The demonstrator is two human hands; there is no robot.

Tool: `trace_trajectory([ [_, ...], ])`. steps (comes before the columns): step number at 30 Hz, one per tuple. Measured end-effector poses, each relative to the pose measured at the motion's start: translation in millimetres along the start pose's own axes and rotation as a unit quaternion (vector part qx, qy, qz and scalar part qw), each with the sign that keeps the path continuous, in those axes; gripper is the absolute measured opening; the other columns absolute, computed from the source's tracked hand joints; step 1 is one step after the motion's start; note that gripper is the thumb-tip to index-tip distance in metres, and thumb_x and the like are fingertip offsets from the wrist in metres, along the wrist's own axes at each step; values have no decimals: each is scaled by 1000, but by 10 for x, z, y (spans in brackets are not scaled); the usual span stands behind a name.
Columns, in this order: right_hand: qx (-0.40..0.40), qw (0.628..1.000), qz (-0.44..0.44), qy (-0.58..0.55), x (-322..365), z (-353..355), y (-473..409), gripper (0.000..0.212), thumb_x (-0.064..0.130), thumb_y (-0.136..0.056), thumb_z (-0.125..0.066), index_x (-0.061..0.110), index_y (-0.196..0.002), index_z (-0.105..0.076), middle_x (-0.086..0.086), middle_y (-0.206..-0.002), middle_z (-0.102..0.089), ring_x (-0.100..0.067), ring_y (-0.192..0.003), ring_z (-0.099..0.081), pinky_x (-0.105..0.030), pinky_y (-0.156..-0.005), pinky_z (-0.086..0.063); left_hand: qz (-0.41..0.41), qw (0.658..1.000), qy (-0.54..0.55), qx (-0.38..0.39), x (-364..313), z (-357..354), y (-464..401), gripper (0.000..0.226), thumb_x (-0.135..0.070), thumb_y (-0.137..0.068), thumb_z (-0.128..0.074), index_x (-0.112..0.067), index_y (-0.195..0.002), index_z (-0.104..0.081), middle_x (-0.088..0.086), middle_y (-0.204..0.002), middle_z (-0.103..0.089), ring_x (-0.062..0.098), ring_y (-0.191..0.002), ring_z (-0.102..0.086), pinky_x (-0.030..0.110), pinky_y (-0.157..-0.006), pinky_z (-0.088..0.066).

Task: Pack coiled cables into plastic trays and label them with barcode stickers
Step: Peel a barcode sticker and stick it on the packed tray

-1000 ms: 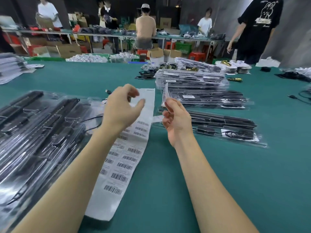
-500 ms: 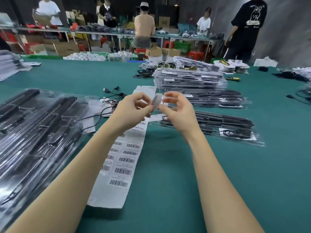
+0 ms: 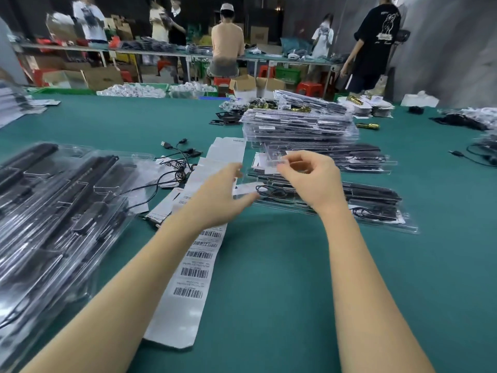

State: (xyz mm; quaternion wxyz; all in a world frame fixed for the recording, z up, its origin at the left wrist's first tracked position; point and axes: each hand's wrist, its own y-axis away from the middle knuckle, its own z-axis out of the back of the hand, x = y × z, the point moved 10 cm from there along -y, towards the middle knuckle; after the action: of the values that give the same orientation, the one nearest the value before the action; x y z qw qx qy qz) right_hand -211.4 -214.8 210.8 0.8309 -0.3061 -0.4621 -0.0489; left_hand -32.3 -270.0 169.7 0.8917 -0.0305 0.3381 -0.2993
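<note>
A long strip of barcode stickers (image 3: 194, 267) lies on the green table (image 3: 282, 278), running away from me. My right hand (image 3: 312, 181) pinches a small pale sticker (image 3: 271, 160), blurred by motion, above the nearest clear plastic tray (image 3: 371, 208) that holds black coiled cables. My left hand (image 3: 215, 197) hovers over the strip with fingers spread and relaxed, its fingertips near the tray's left end. More packed trays are stacked behind (image 3: 298, 125).
A wide spread of clear trays with black parts (image 3: 53, 205) fills the left. Loose black cables (image 3: 177, 162) lie beyond the strip. More cables (image 3: 481, 154) sit at the right edge. Several people work at benches in the background.
Both hands met over the strip and peeled a sticker. Now the right hand has carried it forward over the tray, and the left hand has let go and opened.
</note>
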Motion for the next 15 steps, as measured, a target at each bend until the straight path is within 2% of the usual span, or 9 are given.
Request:
trace_trajectory([
  [2,-16,997,-58,-41,-212,109,11,12,26,-83,-76,33,-76,-71,14,-70,-72,-3,-59,-63,-22,-61,-51,-61,993,-94,47,-119,-295,46,82,-50,-95,-58,-14,-157,-19,3,-162,-27,16,-148,-26,29,-119,-21],
  [4,-22,991,-113,-72,-409,162,59,9,26,-83,-77,30,-78,-71,11,-72,-72,-4,-53,-60,-23,-55,-46,-80,980,-157,97,-127,-542,84,83,-57,-97,-47,-15,-160,-11,0,-167,-8,14,-153,-8,34,-124,-11],
  [5,-20,987,-136,-82,-486,163,94,8,27,-83,-77,29,-79,-71,12,-71,-72,-3,-50,-59,-21,-52,-43,-78,976,-169,112,-103,-605,93,82,-59,-97,-44,-16,-160,-11,0,-167,-7,14,-153,-7,36,-125,-11],
  [6,-13,984,-154,-87,-546,149,125,7,27,-83,-77,28,-79,-71,13,-70,-72,-3,-49,-58,-20,-50,-42,-78,975,-173,114,-98,-606,92,79,-59,-97,-44,-17,-159,-18,-1,-167,-12,14,-153,-11,37,-124,-14],
  [8,5,981,-177,-82,-631,121,179,6,27,-84,-77,26,-81,-72,15,-69,-72,-3,-49,-58,-17,-48,-41,-96,978,-171,75,-163,-473,76,64,-58,-95,-51,-22,-148,-44,-2,-154,-41,16,-142,-35,36,-117,-29],
  [9,14,980,-181,-78,-656,119,192,5,26,-83,-77,25,-81,-72,15,-70,-73,-3,-49,-59,-15,-47,-41,-110,978,-168,47,-217,-383,69,52,-57,-92,-56,-27,-134,-58,-5,-138,-56,15,-128,-49,36,-109,-38],
  [10,22,980,-183,-76,-672,121,201,5,26,-83,-77,25,-81,-73,13,-72,-74,-3,-49,-59,-14,-46,-40,-121,981,-152,25,-267,-306,74,40,-55,-89,-61,-30,-119,-66,-9,-119,-62,13,-111,-56,36,-99,-45],
  [12,32,980,-185,-73,-681,142,203,5,26,-82,-78,25,-80,-74,11,-77,-75,-5,-49,-56,-14,-44,-38,-131,987,-94,9,-321,-248,112,23,-49,-83,-70,-30,-97,-71,-13,-98,-59,9,-90,-56,33,-86,-49],
  [15,74,979,-173,-79,-622,90,201,7,27,-81,-80,25,-76,-76,12,-74,-74,-5,-46,-49,-12,-43,-38,-118,992,-38,5,-246,-271,148,30,-42,-78,-78,-24,-97,-63,-11,-94,-58,12,-86,-56,32,-82,-49],
])
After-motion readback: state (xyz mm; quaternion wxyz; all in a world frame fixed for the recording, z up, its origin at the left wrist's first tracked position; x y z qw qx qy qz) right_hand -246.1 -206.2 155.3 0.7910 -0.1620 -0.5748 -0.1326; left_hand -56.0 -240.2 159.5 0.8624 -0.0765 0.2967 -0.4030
